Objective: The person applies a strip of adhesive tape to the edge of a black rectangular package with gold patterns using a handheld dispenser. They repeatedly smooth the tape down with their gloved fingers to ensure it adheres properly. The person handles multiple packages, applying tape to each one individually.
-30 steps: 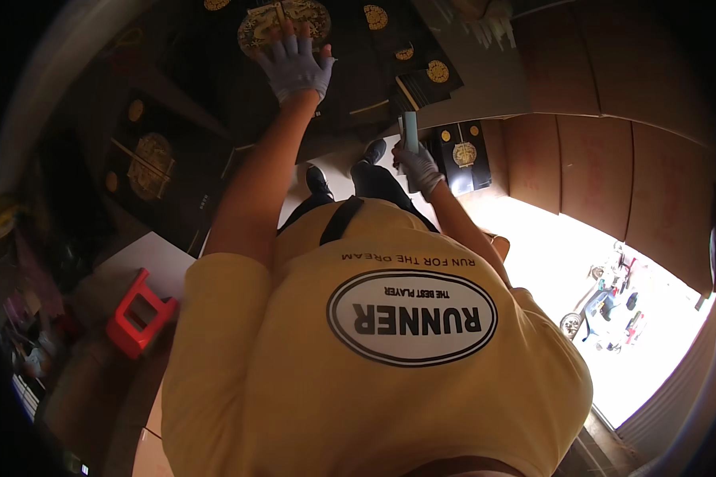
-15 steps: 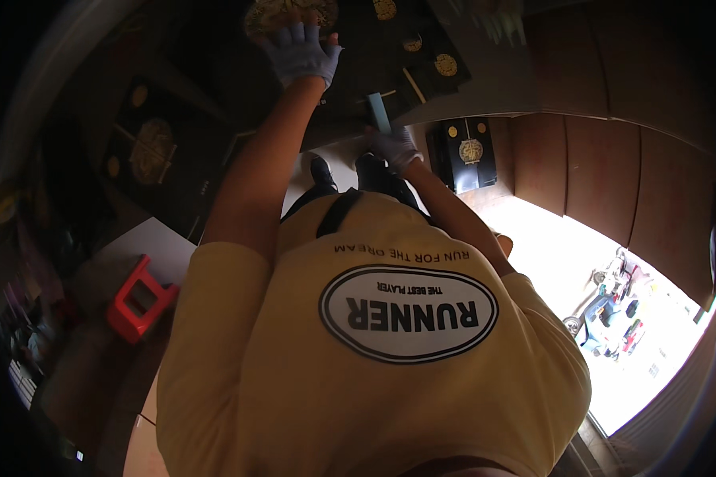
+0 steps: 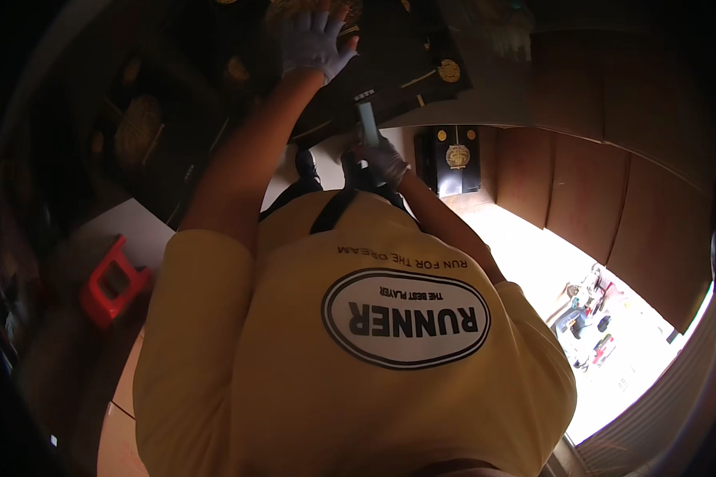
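My left hand (image 3: 317,46) wears a pale glove with bare fingertips. It lies flat with spread fingers on a dark panel (image 3: 390,67) with gold ornaments, beside a large gold medallion at the top edge. My right hand (image 3: 385,161), also gloved, is closed around a flat light-blue bar-like tool (image 3: 367,122). The tool points away from me, its far end by the panel's near edge. I cannot make out what kind of tool it is, or whether it touches the panel.
Another dark panel with gold ornaments (image 3: 139,131) lies at the left. A similar dark box (image 3: 458,159) stands at the right beside brown cartons (image 3: 585,187). A red plastic stool (image 3: 113,285) is at my left. Bright floor (image 3: 525,246) and clutter (image 3: 589,318) show at the right.
My right hand has shifted left and slightly nearer, with the tool now tilted the other way. The left hand, still spread on the panel, appears a little further right. The whole view has shifted.
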The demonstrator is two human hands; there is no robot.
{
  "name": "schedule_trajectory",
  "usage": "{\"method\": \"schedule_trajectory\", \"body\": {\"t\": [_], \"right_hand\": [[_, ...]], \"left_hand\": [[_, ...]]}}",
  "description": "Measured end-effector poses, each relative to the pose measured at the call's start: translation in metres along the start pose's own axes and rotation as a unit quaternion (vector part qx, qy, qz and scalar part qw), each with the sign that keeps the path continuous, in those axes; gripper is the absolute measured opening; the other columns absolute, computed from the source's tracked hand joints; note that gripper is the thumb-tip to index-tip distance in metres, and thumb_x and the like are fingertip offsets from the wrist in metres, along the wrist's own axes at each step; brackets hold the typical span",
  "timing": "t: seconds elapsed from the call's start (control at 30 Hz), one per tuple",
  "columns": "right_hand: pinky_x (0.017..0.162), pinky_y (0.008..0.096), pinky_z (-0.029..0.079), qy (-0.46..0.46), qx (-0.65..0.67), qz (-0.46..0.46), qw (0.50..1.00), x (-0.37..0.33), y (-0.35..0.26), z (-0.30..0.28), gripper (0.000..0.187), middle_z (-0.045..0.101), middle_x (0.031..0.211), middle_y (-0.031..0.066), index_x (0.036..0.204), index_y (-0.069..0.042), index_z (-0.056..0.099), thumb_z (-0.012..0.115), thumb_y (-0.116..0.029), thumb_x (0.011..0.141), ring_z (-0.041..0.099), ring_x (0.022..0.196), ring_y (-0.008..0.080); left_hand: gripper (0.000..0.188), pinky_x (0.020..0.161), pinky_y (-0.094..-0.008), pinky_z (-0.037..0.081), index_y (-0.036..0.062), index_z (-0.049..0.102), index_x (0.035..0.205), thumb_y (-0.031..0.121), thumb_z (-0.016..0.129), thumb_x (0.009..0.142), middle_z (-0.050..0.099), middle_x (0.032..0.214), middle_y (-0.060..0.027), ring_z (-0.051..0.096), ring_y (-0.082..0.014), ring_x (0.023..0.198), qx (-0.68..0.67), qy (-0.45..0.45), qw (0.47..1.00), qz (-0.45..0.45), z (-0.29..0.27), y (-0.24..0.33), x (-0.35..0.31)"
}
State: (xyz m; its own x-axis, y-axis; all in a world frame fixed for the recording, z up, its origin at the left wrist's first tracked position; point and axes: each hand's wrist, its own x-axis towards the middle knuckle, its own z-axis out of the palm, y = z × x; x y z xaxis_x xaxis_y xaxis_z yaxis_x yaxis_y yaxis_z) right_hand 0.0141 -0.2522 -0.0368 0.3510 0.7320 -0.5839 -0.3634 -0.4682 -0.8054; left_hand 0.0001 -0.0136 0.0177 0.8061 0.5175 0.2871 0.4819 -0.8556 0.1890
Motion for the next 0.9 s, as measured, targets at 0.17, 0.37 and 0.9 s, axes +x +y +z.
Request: {"method": "schedule_trajectory", "body": {"t": [0.17, 0.37, 0.9], "right_hand": [[0.061, 0.0285, 0.045, -0.052, -0.123, 0.040, 0.990, -0.009, -0.019, 0.052, 0.024, 0.057, 0.071, 0.0048, 0.092, -0.004, 0.056, 0.060, -0.024, 0.080, 0.055, 0.064, 0.0136], [0.073, 0.0342, 0.047, -0.064, -0.291, 0.116, 0.947, -0.004, -0.027, 0.056, 0.036, 0.063, 0.078, 0.0126, 0.087, -0.006, 0.062, 0.051, -0.040, 0.083, 0.062, 0.076, 0.0241], [0.071, 0.0307, 0.048, 0.154, -0.208, 0.059, 0.964, -0.076, 0.054, -0.047, 0.033, 0.062, 0.086, 0.0059, 0.098, -0.006, 0.058, 0.072, -0.024, 0.074, 0.060, 0.081, 0.0147]], "left_hand": [[0.062, 0.108, -0.0498, 0.016, 0.0146, 0.038, 0.137, 0.051, 0.041, 0.086, 0.034, 0.142, -0.0114, 0.035, -0.0294, 0.126, 0.021, -0.025, 0.999, -0.017, -0.008, 0.000, -0.003], [0.062, 0.108, -0.0489, 0.015, 0.0158, 0.037, 0.137, 0.051, 0.042, 0.086, 0.033, 0.143, -0.0110, 0.034, -0.0293, 0.127, 0.024, -0.030, 0.999, -0.023, -0.007, 0.003, 0.001], [0.057, 0.108, -0.0442, 0.020, 0.0161, 0.032, 0.139, 0.038, 0.046, 0.089, 0.033, 0.139, -0.0146, 0.029, -0.0302, 0.130, 0.113, -0.051, 0.990, -0.074, -0.039, -0.217, -0.201]]}}
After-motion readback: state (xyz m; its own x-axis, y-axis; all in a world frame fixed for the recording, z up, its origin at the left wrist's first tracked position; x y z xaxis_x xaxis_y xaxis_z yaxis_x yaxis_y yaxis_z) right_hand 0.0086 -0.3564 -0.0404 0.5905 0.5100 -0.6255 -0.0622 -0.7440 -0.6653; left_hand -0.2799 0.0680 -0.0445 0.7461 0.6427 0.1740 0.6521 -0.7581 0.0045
